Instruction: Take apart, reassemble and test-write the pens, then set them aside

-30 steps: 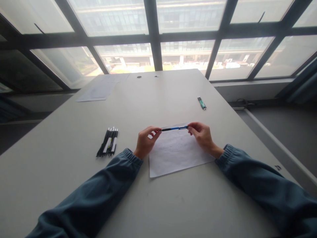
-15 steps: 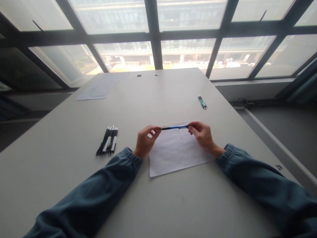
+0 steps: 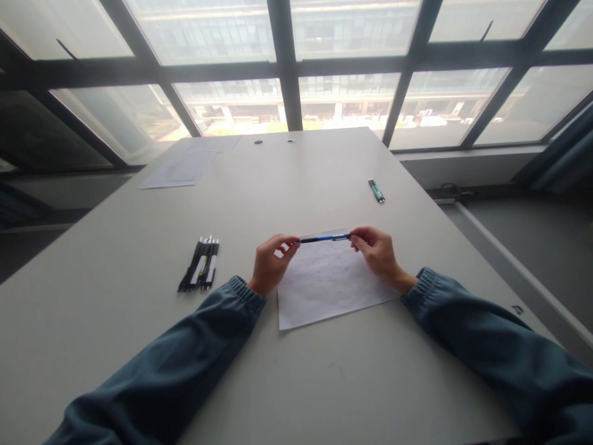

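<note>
A blue and black pen is held level between my two hands, above a sheet of paper with faint marks on it. My left hand pinches its black grip end between thumb and fingers. At the clip end, my right hand pinches it the same way. The pen's very tips are hidden by my fingers. Left of my left hand, a bunch of black and white pens lies on the white table.
Two green and black pens lie at the right, further back. Several papers rest at the far left corner. A small dark item is near the right edge. Tall framed windows stand behind the table.
Both hands keep the pen in nearly the same place. The whole view has shifted very slightly; nothing was taken or let go.
</note>
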Demonstrator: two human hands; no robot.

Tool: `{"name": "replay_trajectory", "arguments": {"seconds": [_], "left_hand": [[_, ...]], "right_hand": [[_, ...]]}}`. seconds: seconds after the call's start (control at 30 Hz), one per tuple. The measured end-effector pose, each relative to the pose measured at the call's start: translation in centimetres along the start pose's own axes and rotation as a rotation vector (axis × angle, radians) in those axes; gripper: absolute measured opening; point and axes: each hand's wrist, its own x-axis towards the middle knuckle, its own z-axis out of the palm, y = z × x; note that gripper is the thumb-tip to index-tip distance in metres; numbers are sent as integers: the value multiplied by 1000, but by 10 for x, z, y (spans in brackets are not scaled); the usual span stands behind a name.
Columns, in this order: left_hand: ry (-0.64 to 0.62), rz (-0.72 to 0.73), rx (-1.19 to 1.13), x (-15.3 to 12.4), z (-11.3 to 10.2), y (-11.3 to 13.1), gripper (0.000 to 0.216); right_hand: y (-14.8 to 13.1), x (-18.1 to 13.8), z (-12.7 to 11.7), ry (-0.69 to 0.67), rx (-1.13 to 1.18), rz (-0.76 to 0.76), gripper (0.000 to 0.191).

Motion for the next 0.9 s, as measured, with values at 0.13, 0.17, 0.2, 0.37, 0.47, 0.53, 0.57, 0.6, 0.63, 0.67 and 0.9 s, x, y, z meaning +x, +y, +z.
{"name": "replay_trajectory", "arguments": {"seconds": [0.13, 0.17, 0.2, 0.37, 0.47, 0.53, 0.57, 0.6, 0.63, 0.67, 0.9], "left_hand": [[-5, 7, -1, 0, 0, 1, 15], [-5, 6, -1, 0, 0, 1, 15], [-3, 5, -3, 0, 0, 1, 14], [0, -3, -4, 0, 1, 1, 13], [1, -2, -7, 1, 2, 2, 14], [0, 1, -9, 1, 2, 2, 14], [-2, 1, -8, 1, 2, 3, 14], [-3, 0, -7, 1, 2, 2, 14], [-2, -2, -7, 1, 2, 2, 15], [0, -3, -6, 1, 2, 2, 15], [-2, -10, -9, 2, 2, 1, 16]], "right_hand": [[0, 1, 0, 4, -9, -8, 27], [1, 1, 0, 3, -10, -8, 27], [1, 1, 0, 1, -9, -8, 26], [5, 2, -2, -8, -5, -2, 24], [6, 2, -2, -3, -8, -5, 26], [6, 2, -2, -3, -8, -5, 26], [6, 2, -2, -3, -8, -6, 27], [6, 3, -2, -5, -10, -5, 27], [6, 3, -2, -7, -11, -5, 28], [6, 3, -2, -9, -11, -5, 28], [5, 3, -1, -13, -2, -5, 26]]}}
